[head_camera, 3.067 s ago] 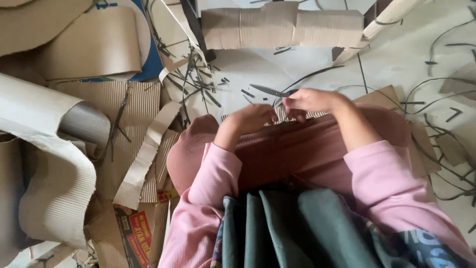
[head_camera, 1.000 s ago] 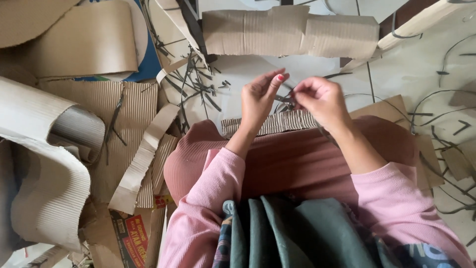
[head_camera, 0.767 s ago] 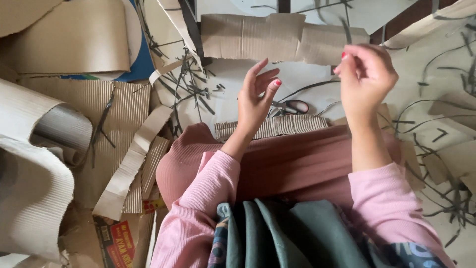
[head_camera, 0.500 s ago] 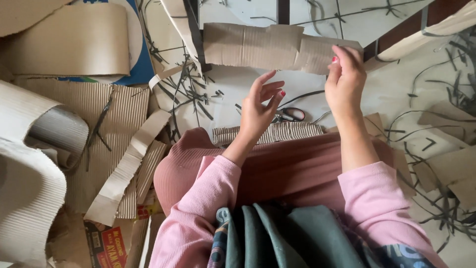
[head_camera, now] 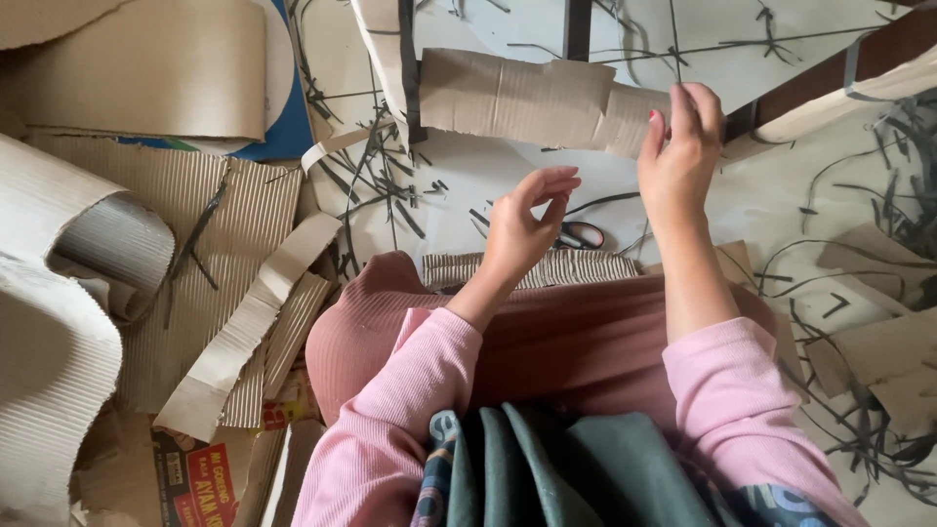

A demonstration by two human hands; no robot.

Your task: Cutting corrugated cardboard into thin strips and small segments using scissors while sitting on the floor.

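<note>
Now both hands are up over the lap, and a thin dark strip may run between them.

If so, it lies crosswise, too faint to confirm; right hand point(head_camera: 680, 146) raised with fingertips pinched together, left hand point(head_camera: 524, 226) lower, fingers loosely curled and apart, above the corrugated cardboard piece point(head_camera: 532, 268), scissors point(head_camera: 582, 234) just beyond.

Soft, even daylight, faint shadows, no glare; sharp overall, with slight stretching toward the frame edges.
</note>
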